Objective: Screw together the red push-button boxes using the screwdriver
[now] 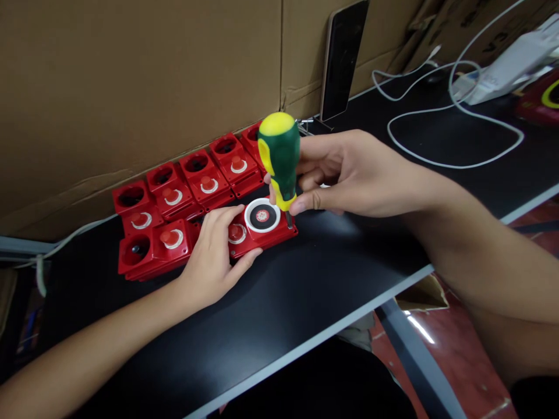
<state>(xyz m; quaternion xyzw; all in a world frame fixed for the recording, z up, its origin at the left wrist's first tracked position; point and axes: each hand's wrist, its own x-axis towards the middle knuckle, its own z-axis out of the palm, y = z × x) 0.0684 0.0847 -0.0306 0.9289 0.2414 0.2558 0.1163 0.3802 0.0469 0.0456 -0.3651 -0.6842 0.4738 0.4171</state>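
My right hand (345, 174) is closed around a stubby screwdriver (279, 157) with a green and yellow handle, held upright with its tip at the right edge of a red plastic unit (279, 233). That unit carries a round white-rimmed black disc (262, 216) and a red button. My left hand (213, 256) rests on the unit's left part, fingers curled over it and thumb along its front edge.
Several more red units (174, 198) with red buttons lie in two rows behind and to the left, against a cardboard wall (140, 87). A phone (343, 58) leans on the cardboard. White cables (454, 116) and a white adapter (506, 64) lie at the back right of the black table (305, 297).
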